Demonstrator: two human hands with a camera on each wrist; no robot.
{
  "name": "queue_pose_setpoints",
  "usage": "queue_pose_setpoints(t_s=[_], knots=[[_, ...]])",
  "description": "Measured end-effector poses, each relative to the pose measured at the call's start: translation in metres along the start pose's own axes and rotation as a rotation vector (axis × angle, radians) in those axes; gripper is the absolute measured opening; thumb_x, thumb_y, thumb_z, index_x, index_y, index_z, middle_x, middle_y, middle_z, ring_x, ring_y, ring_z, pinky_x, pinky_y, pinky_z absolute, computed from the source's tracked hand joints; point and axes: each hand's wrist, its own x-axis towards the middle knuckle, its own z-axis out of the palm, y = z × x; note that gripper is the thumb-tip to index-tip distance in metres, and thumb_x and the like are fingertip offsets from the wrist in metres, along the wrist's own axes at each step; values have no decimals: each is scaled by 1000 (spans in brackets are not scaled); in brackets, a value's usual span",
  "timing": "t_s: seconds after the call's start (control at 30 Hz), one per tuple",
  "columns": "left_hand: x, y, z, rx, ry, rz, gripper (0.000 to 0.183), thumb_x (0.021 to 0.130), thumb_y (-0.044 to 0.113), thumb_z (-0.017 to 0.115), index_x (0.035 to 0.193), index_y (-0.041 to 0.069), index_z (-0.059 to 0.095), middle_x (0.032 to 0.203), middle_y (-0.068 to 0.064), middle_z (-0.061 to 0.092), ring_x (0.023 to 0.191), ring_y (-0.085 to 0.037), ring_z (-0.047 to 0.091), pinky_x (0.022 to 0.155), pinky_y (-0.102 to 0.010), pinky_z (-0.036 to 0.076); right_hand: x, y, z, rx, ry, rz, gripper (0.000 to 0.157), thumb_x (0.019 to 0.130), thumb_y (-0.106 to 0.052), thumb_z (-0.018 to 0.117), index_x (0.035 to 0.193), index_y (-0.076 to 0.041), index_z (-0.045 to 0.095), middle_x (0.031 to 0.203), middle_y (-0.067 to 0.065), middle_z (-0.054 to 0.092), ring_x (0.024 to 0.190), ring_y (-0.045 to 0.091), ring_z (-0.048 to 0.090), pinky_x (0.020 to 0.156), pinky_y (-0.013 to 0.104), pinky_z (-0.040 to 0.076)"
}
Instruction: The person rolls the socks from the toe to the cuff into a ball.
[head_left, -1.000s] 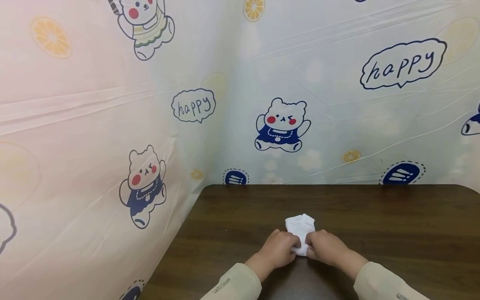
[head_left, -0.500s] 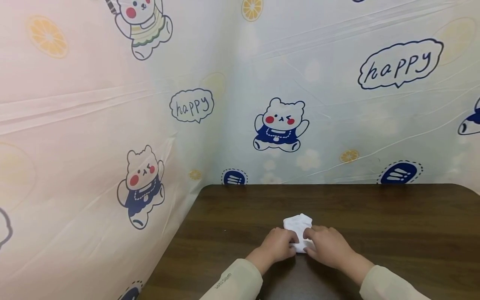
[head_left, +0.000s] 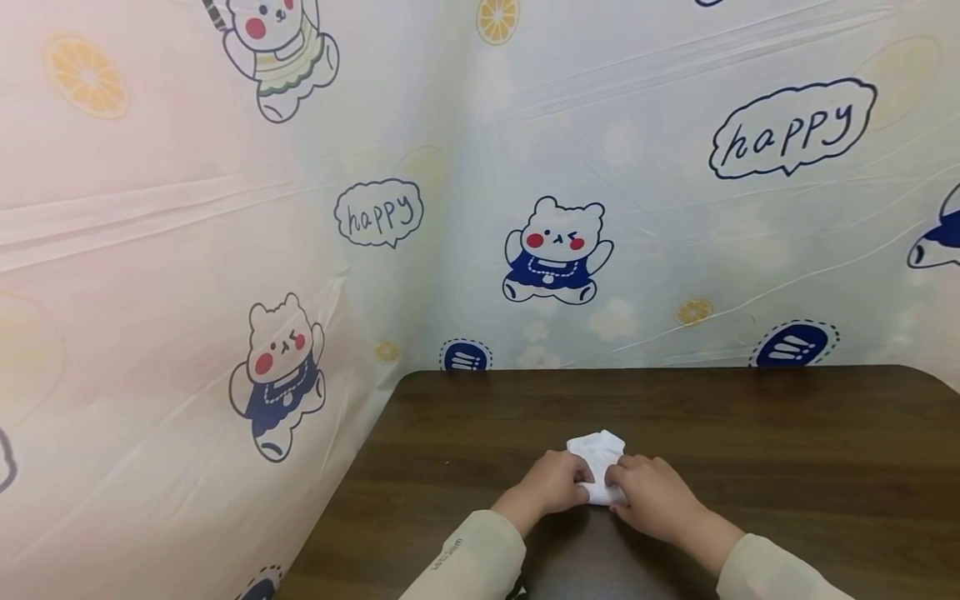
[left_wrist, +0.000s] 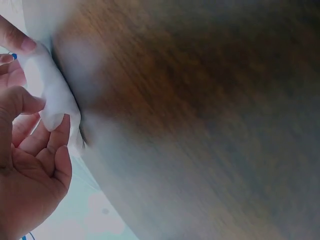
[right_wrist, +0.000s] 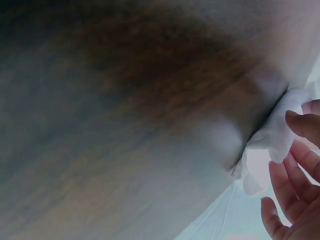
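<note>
A small white folded cloth lies on the dark wooden table, its far end flat and its near end turned up in a thick roll. At the roll's left side, my left hand pinches it between thumb and fingers. My right hand holds the opposite side in the same way. In the left wrist view the rolled cloth has the thumb on one face and fingertips tucked under its loose edge. The right wrist view shows the cloth against the thumb and fingers, with a loose layer hanging open.
A pale curtain printed with bears, orange slices and "happy" bubbles hangs behind the table and along its left side. Light sleeves cover both forearms.
My right hand has opened a little, shifted farther along the cloth and settled on its side. The left hand has moved slightly away from me. The near edge now looks more rolled.
</note>
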Motion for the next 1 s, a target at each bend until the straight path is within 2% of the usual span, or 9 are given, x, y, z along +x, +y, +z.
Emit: queue_pose_setpoints(t_s=[0.23,0.33,0.5,0.63,0.77,1.0], knots=[[-2,0,-1,-88,4,-17,18,72,6,72,85,14,63,77,5,68,71,-2,57,65,-19,42,0,3,6,1,17,-9,27,60,-12,82,76,-13,60,70,-4,56,63,19,58,51,35,42],[-3,0,0,-79,17,-12,19,72,7,71,85,15,61,78,6,67,70,-3,56,63,-19,42,2,4,8,23,0,0,27,60,-10,80,74,-14,58,67,-4,55,59,17,56,50,35,42],[-3,-1,1,69,67,47,13,73,14,71,84,17,65,75,10,60,69,-5,53,66,-22,41,4,7,11,66,-30,34,26,59,-7,77,70,-15,55,64,-6,51,53,13,49,48,33,40],[-4,-1,2,175,111,82,20,74,21,73,93,20,68,86,9,60,82,-6,57,74,-25,39,7,7,12,79,-30,47,25,58,-5,74,69,-14,53,62,-5,50,50,14,47,46,32,39],[-7,-1,1,238,140,121,28,73,27,76,100,23,68,96,7,59,92,-9,55,77,-24,37,9,6,10,89,-64,75,24,60,-4,73,69,-14,53,61,-4,50,48,15,45,44,33,38],[-11,1,1,461,209,246,28,74,34,79,98,25,68,92,8,58,88,-9,55,69,-22,34,12,6,7,114,-115,116,25,63,-2,71,66,-16,51,57,-6,47,47,14,41,44,33,37]])
